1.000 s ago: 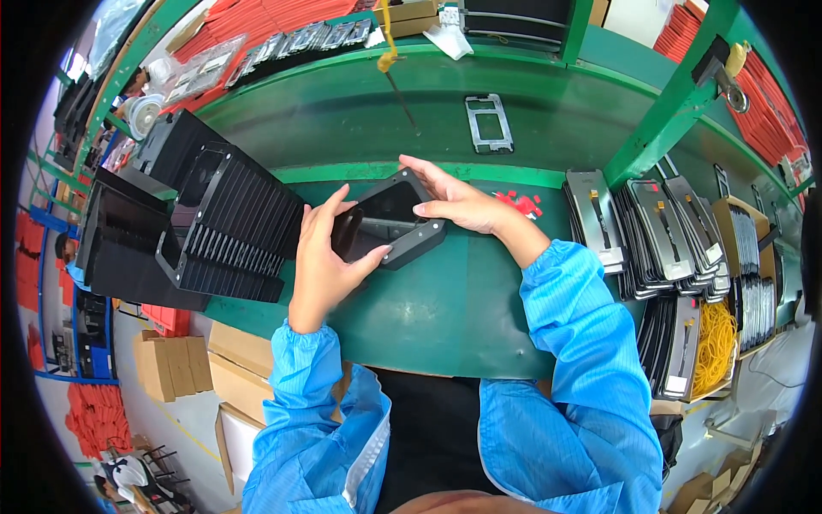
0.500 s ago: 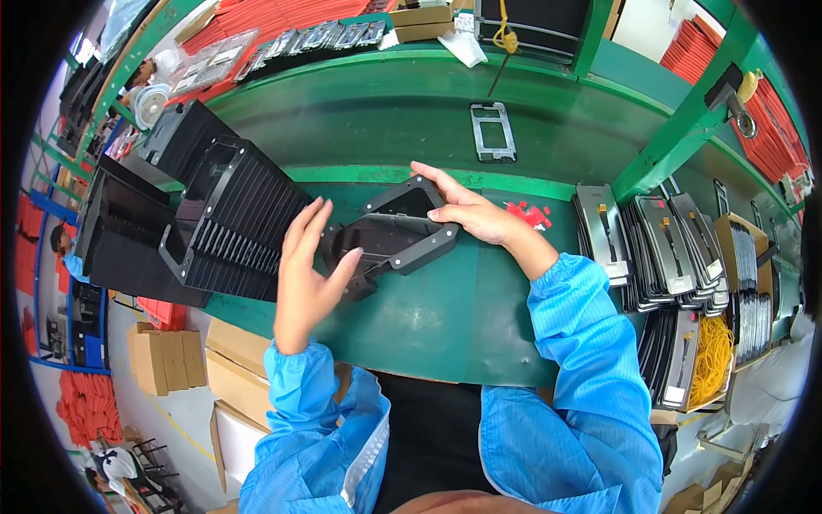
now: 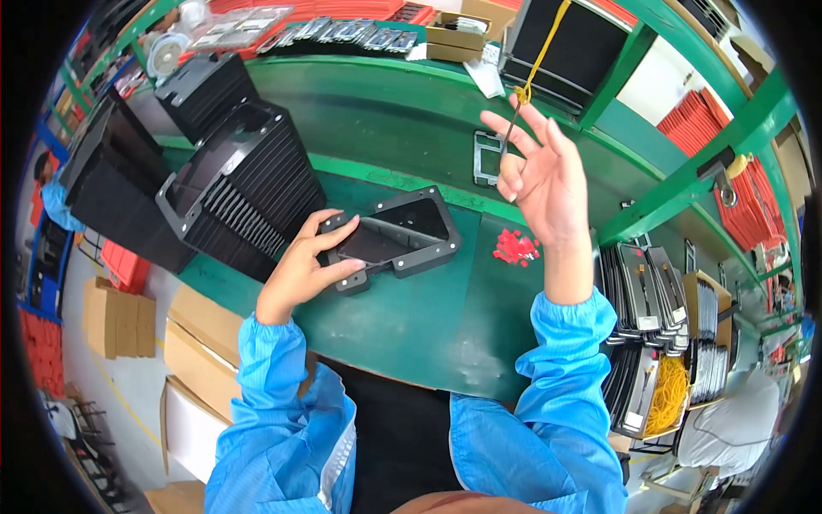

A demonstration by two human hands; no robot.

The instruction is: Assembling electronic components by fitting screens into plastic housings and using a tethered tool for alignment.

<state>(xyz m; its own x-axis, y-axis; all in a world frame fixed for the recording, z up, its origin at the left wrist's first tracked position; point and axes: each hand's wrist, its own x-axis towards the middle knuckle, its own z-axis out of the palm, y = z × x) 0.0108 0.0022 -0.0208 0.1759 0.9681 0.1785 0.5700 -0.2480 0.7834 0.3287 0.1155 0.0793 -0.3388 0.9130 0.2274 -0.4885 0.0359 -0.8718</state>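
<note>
On the green bench top lies a black angular tray (image 3: 425, 259) with round metal studs at its corners and a dark glossy inside. My left hand (image 3: 300, 264) grips its left end between the thumb and the fingers. My right hand (image 3: 552, 184) is raised beyond the bench's middle, around a thin dark rod (image 3: 511, 137) that hangs from a yellow cord (image 3: 541, 56). Thumb and fingertips close on the rod, while the other fingers stretch upward. Behind that hand a flat phone-shaped frame (image 3: 479, 163), partly hidden, leans on the green back panel.
Tall stacks of black trays (image 3: 265, 188) stand at the left. Small red pieces (image 3: 516, 247) lie in a pile right of the tray. Flat grey panels with cables (image 3: 638, 291) and a bundle of yellow cord (image 3: 666, 396) fill the right side. A green post (image 3: 685, 184) slants there.
My right hand has left the tray, moved up and right, and taken hold of the hanging rod, pulling it down. My left hand has closed on the tray's left end. The view has shifted.
</note>
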